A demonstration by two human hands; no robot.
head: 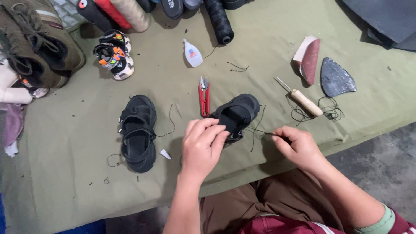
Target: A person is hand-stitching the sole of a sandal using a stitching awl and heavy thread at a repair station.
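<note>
A small black sandal (237,113) lies near the front edge of the olive cloth (78,143). My left hand (203,146) presses down on its near end with curled fingers. My right hand (298,146) sits to the right of it and pinches a thin black thread (258,130) that runs back to the sandal. The matching black sandal (138,133) lies apart on the left, with loose thread around it.
Red thread snips (204,96) lie just beyond the held sandal. An awl with a wooden handle (304,100), sandpaper pieces (308,58), a grey sole scrap (336,79), a glue bottle (192,53), thread spools (219,21), a colourful child's sandal (113,54) and a brown shoe (41,41) are spread around.
</note>
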